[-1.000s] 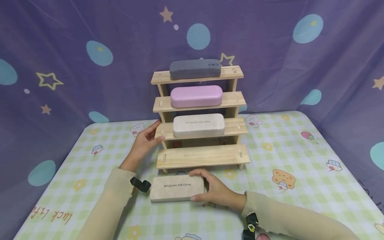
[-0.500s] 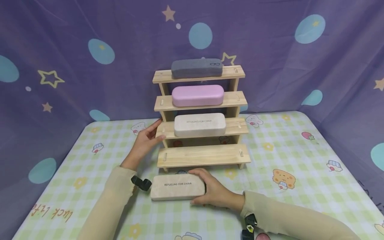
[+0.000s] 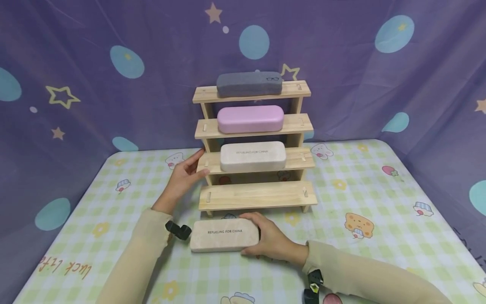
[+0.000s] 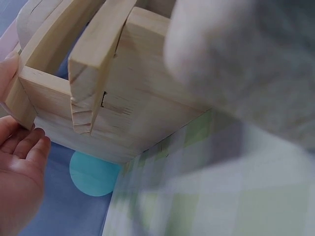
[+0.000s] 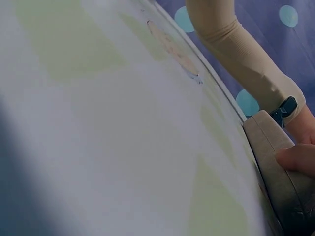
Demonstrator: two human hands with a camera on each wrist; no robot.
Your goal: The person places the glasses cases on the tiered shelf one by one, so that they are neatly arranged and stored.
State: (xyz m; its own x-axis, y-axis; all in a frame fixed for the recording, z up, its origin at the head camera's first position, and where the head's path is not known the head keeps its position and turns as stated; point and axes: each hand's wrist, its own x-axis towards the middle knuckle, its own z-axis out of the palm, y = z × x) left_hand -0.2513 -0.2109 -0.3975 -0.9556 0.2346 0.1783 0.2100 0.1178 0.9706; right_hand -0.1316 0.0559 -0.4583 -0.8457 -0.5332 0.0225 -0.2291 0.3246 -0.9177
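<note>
My right hand (image 3: 275, 240) grips the right end of a beige glasses case (image 3: 224, 235), thumb on its near side and fingers at its far side. The case is lettered REFUELING FOR CHINA and lies just in front of a four-tier wooden stand (image 3: 250, 197). In the right wrist view the thumb lies along the case's seam. My left hand (image 3: 182, 181) holds the left end of the stand's second board from the bottom. Its thumb rests on top of the board, and in the left wrist view the fingers (image 4: 29, 150) are curled beneath it.
On the stand's upper tiers sit a white lettered case (image 3: 253, 156), a pink case (image 3: 250, 119) and a grey-blue case (image 3: 249, 84). A checked cloth covers the table (image 3: 349, 261). Behind hangs a purple patterned curtain (image 3: 326, 71).
</note>
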